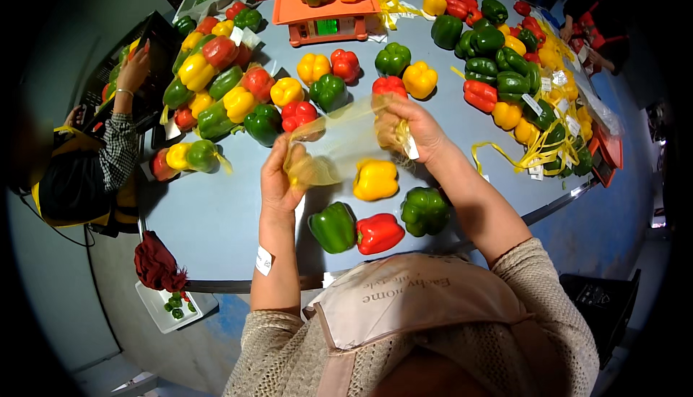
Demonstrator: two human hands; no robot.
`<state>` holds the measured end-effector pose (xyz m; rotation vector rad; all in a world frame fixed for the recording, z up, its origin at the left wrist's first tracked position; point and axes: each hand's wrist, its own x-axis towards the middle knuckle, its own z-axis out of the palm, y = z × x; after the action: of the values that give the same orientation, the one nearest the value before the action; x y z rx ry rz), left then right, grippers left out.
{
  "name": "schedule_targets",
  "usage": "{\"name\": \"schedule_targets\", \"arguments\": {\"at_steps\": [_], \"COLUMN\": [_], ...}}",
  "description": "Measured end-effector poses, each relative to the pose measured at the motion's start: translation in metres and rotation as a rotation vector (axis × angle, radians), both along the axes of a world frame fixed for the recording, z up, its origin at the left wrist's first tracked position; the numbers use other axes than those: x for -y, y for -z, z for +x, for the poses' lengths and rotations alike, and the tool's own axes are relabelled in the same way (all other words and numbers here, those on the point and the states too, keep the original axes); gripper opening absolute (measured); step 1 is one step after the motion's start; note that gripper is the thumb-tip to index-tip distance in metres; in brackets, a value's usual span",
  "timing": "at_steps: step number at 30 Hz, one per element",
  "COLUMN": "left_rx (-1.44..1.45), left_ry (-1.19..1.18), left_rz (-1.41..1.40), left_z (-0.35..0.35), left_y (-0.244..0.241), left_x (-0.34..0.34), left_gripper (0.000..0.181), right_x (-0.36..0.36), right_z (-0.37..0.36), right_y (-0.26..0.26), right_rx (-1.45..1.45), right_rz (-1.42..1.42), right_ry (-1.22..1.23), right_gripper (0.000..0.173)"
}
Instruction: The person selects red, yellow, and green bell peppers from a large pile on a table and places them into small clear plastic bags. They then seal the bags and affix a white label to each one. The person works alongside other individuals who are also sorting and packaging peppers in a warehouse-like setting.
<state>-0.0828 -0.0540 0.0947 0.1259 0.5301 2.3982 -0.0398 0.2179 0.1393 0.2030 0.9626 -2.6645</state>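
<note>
A yellow mesh net bag [338, 142] is stretched between my two hands above the table. My left hand [284, 172] grips one end, with fingers partly seen through the mesh. The gathered other end, with a white tag [412, 148], is in my right hand [409, 126]. Below the net lies a yellow bell pepper [376, 180]. Nearer to me are a green bell pepper [332, 227], a red bell pepper [380, 233] and another green bell pepper [425, 212]. Just beyond my right hand sits a red bell pepper [389, 86], partly hidden, beside a yellow one [420, 80].
An orange scale [327, 12] holds two peppers at the back. Netted peppers [197, 72] are piled left; loose peppers and yellow nets [547, 148] right. A co-worker's hand [134, 69] is by a black crate [97, 83]. Other people's hands show at the far right.
</note>
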Motion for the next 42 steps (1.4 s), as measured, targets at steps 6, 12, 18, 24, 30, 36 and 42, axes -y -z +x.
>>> {"name": "schedule_targets", "arguments": {"at_steps": [6, 12, 18, 24, 30, 36, 42], "left_rx": [-0.290, 0.063, -0.538, -1.484, -1.085, -0.729, -0.935], "left_ry": [0.057, -0.062, -0.386, -0.426, -0.027, 0.102, 0.307], "left_rz": [-0.373, -0.341, -0.906, -1.195, -0.771, -0.817, -0.712], "left_z": [0.055, 0.067, 0.080, 0.106, 0.123, 0.123, 0.156], "left_y": [-0.057, -0.045, -0.054, -0.052, -0.065, -0.060, -0.061], "left_x": [-0.071, -0.071, -0.094, -0.112, -0.116, -0.109, -0.127], "left_gripper": [0.073, 0.039, 0.034, 0.075, 0.072, 0.051, 0.076], "right_x": [0.069, 0.061, 0.059, 0.047, 0.009, -0.003, 0.012], "right_z": [0.026, 0.070, 0.091, 0.108, 0.148, 0.187, 0.187], "right_y": [-0.017, -0.023, -0.005, 0.006, 0.018, 0.023, -0.004], "right_rx": [-0.761, -0.641, 0.059, -0.001, 0.056, 0.187, -0.094], "right_rz": [1.392, 1.646, -0.094, -0.062, 0.155, 0.435, 0.929], "right_ry": [0.344, 0.241, -0.035, 0.214, 0.311, 0.575, 0.462], "right_gripper": [0.026, 0.050, 0.047, 0.032, 0.028, 0.019, 0.035]}}
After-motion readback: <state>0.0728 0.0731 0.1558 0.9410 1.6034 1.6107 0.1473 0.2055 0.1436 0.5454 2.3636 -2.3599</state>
